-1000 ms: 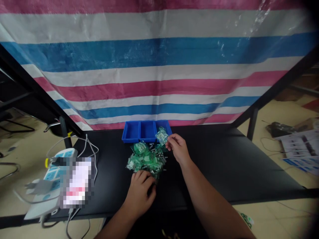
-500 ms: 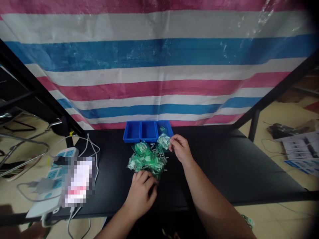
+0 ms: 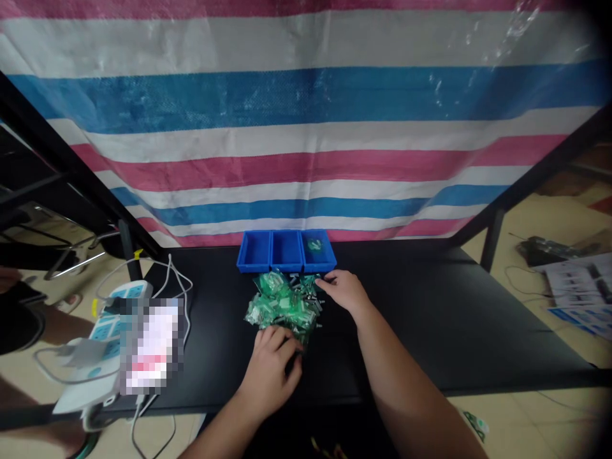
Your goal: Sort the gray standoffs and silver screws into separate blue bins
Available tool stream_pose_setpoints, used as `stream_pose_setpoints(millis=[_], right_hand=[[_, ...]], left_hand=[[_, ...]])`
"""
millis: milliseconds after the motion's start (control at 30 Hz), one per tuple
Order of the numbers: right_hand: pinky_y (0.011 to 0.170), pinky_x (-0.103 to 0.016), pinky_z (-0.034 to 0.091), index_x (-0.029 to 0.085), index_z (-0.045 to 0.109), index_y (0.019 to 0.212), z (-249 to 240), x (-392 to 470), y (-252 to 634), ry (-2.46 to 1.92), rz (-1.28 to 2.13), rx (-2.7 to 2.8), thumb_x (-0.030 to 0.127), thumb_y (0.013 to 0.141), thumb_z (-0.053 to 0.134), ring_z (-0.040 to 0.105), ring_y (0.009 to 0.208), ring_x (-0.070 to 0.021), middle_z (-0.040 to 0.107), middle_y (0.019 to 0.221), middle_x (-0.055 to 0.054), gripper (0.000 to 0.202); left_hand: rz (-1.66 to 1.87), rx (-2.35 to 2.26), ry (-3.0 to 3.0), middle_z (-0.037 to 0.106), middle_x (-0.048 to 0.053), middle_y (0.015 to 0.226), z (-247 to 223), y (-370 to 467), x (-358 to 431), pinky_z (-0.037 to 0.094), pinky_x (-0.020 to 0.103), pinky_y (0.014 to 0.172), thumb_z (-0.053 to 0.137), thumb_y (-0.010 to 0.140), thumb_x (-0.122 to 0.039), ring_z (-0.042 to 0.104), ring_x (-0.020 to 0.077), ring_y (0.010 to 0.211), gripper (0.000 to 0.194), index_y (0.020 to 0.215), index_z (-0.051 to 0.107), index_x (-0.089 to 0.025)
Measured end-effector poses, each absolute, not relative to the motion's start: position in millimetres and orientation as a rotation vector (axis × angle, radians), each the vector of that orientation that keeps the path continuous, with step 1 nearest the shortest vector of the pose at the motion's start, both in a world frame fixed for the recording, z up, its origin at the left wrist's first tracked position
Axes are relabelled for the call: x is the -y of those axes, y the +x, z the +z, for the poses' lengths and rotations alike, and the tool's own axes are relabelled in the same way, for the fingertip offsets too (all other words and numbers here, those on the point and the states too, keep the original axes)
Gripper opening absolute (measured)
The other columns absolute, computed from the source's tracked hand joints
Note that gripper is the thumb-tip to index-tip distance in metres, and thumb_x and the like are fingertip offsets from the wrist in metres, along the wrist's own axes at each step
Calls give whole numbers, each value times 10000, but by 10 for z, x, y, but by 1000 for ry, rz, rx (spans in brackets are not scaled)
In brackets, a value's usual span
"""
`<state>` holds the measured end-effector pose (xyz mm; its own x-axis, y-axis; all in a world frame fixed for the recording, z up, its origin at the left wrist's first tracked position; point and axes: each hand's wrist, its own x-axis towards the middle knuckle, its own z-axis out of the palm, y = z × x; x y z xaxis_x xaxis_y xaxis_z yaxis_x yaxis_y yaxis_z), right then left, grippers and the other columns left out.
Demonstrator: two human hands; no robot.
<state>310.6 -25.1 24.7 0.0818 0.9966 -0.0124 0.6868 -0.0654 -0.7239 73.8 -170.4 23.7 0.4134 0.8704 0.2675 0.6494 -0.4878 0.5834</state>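
Observation:
A pile of small clear-green plastic bags with light and metallic small parts inside lies on the black table. At the pile's near edge rests my left hand, fingers loosely bent, thumb apart, nothing visibly gripped. My right hand is at the pile's upper right, thumb and forefinger pinched at the edge of a small plastic bag. Just behind the pile stand three joined blue bins. In the right-hand bin lies a small greenish bag; the other two show bare bottoms.
On the left lie a white power strip with plugs and cables, and a blurred-out phone-like object. A striped tarp hangs behind the table. Another person's legs show at the far left, beyond the table's edge.
My right hand has come down slightly toward the pile; the shiny bag it held up before the right-hand bin no longer shows there. My left hand stays put. Another person's legs have appeared at left.

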Motion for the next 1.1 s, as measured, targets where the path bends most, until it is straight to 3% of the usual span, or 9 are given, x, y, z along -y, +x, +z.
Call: stream_pose_setpoints(millis=[100,167,333,567,733,933,1100], right_hand=[[620,-290,462,187,724,999,246,280,3070,-1890,717,1741,540,696,795,695,728,-225,738,804,-67,471],[592,-281,455,189,678,1090,242,300,3042,-1885,789,1745,499,725,791,684,635,-199,729,752,-45,491],[531,-263,430,184,602,1163,245,334,2998,-1843,962,1745,418,827,716,617,466,-155,676,603,14,425],[582,-249,426,175,703,980,197,265,2979,-1856,780,1804,355,763,765,655,676,-168,704,775,-34,289],[593,-243,434,178,722,973,169,247,2973,-1872,771,1801,352,771,752,662,698,-169,712,788,-34,269],[679,-270,444,217,738,983,177,259,2923,-1956,632,1792,350,875,631,686,830,-208,741,894,-55,202],[625,-283,400,258,753,902,177,270,2874,-2033,552,1804,273,833,630,678,817,-235,738,885,-49,142]], left_hand=[[776,-1300,2293,584,61,1053,236,740,1706,381,418,884,530,880,-134,506,239,1034,194,1017,631,-229],[773,-1304,2298,586,67,1049,238,742,1707,383,418,880,527,882,-134,509,242,1030,191,1012,633,-225],[765,-1307,2301,584,65,1050,243,740,1695,384,416,877,531,876,-129,510,242,1033,194,1010,634,-224],[761,-1317,2312,578,60,1059,225,744,1701,381,415,878,529,884,-137,508,236,1034,189,1019,628,-227],[744,-1325,2328,583,57,1053,246,747,1703,382,411,867,523,893,-140,513,232,1021,181,1013,627,-226],[738,-1329,2327,583,52,1057,246,746,1703,380,413,878,526,891,-137,511,232,1034,186,1020,625,-228],[736,-1334,2324,586,65,1052,243,748,1710,385,413,864,518,893,-134,512,238,1022,189,1013,634,-224]])
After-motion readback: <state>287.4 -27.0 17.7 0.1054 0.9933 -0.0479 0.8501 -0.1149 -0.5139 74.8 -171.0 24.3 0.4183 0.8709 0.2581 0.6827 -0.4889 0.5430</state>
